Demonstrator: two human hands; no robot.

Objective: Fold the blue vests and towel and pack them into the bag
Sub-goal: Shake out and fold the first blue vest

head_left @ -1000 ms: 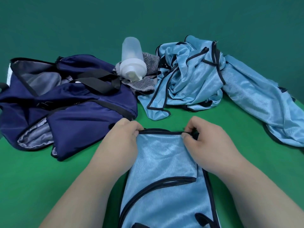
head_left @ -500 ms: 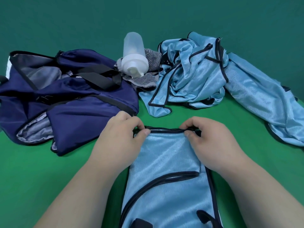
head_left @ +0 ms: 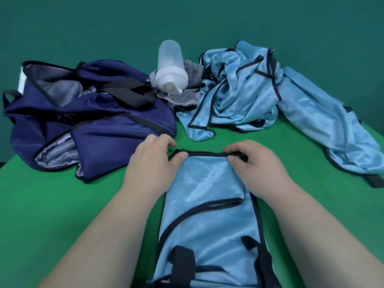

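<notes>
A light blue vest (head_left: 207, 221) with dark trim lies lengthwise on the green table in front of me, folded narrow. My left hand (head_left: 151, 165) pinches its far left corner. My right hand (head_left: 255, 163) pinches the far right corner on the dark hem. A crumpled heap of blue vests (head_left: 236, 92) sits at the back, and another blue vest (head_left: 332, 125) lies spread at the right. The navy bag (head_left: 99, 129) lies open at the left. A grey striped towel (head_left: 182, 98) is bunched between bag and heap.
A translucent shaker bottle (head_left: 170, 69) with a white lid lies on the grey towel at the back. The green table (head_left: 62, 204) shows bare cloth at the front left. A teal wall stands behind everything.
Both hands keep pinching the vest's far edge. The hands have slid slightly toward me along with the hem, and the view has tilted a little.
</notes>
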